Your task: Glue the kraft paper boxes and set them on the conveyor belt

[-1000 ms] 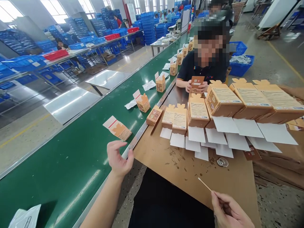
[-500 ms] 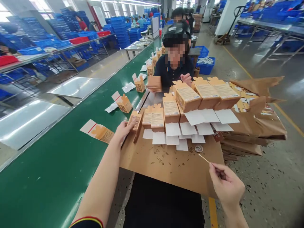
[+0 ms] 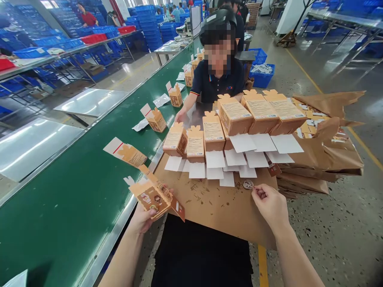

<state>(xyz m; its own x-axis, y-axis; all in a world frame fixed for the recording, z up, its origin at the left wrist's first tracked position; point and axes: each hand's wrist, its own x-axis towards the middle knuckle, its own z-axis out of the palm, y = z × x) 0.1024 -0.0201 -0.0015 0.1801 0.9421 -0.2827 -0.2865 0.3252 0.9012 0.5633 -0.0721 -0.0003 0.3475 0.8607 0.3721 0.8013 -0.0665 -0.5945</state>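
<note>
My left hand (image 3: 143, 217) grips a brown printed cardboard box (image 3: 154, 198) with its flaps standing out, held over the near left corner of the cardboard sheet (image 3: 206, 207). The thumb lies across the printed face. At the right, my right hand (image 3: 271, 203) pinches a thin cotton swab (image 3: 254, 187), mostly hidden by the fingers. Its tip reaches a small clear round dish (image 3: 248, 184) on the sheet. Just beyond, several upright tan boxes (image 3: 214, 129) stand in rows and a stack, with white flaps (image 3: 215, 159) spread toward me.
On my left runs a green conveyor belt (image 3: 80, 191) bearing an open box (image 3: 127, 153) and several more boxes with silvery packets (image 3: 140, 125). A co-worker (image 3: 220, 79) sits opposite, one hand (image 3: 180, 115) near the boxes. Brown paper bundles (image 3: 323, 159) lie at right.
My left hand has drawn a box back toward me, off the row's left end. My right hand has moved forward and left, bringing the swab to the dish. The co-worker's hand now reaches beside the boxes.
</note>
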